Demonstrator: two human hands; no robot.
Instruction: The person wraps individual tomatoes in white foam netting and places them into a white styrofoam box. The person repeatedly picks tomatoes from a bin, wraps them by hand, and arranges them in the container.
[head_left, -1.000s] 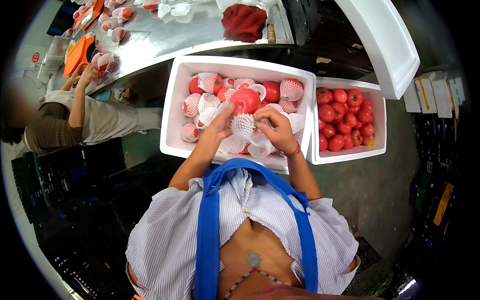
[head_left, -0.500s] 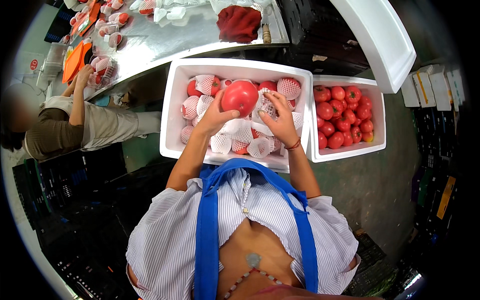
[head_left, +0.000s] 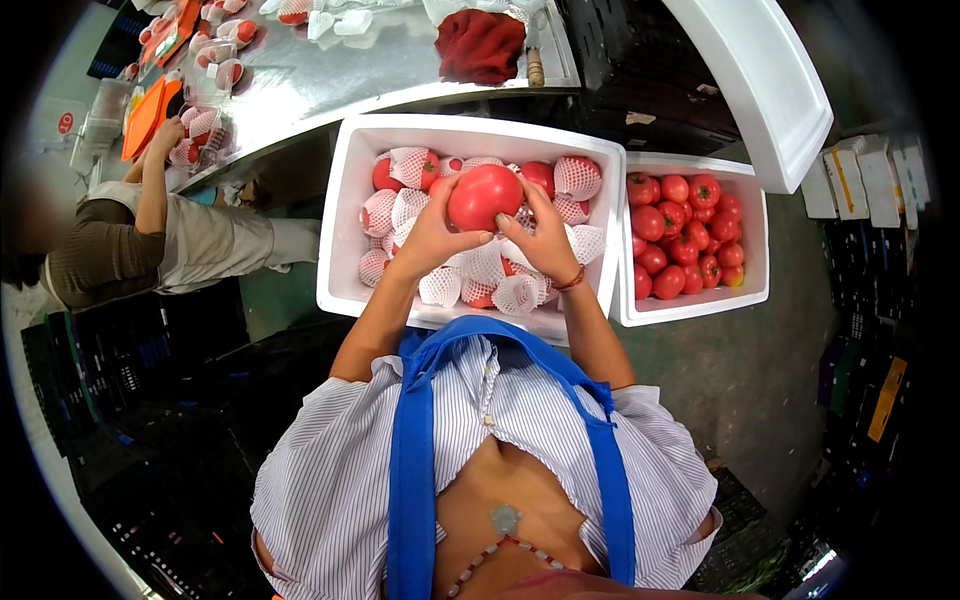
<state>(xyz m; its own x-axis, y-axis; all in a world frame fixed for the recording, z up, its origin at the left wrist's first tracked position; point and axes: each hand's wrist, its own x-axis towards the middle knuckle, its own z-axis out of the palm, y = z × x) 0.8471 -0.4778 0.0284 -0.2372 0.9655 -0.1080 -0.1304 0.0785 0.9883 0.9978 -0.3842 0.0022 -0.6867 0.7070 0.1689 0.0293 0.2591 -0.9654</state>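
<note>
A large bare red tomato (head_left: 486, 196) is held over a white foam box (head_left: 334, 215). My left hand (head_left: 432, 240) closes round its left side, thumb across the near face. Against the tomato's right side press the fingers and thumb of my right hand (head_left: 543, 242). Whether a foam net is also in that hand I cannot tell, as the tomato and fingers hide the spot. Below, the box is filled with tomatoes in white foam nets, such as a netted tomato (head_left: 578, 176) at its right corner. Several loose nets (head_left: 516, 294) lie on top.
Touching on the right is a second foam box (head_left: 758, 250) of bare tomatoes. A white foam lid (head_left: 752, 85) leans above it. Across the front runs a metal table (head_left: 350, 70) with a dark red cloth (head_left: 480, 45). At the left a co-worker (head_left: 150, 235) handles netted tomatoes.
My right hand has moved left from beside the tomato onto its right side. The white foam net seen at its fingers before is now mostly hidden. The tomato has shifted slightly right.
</note>
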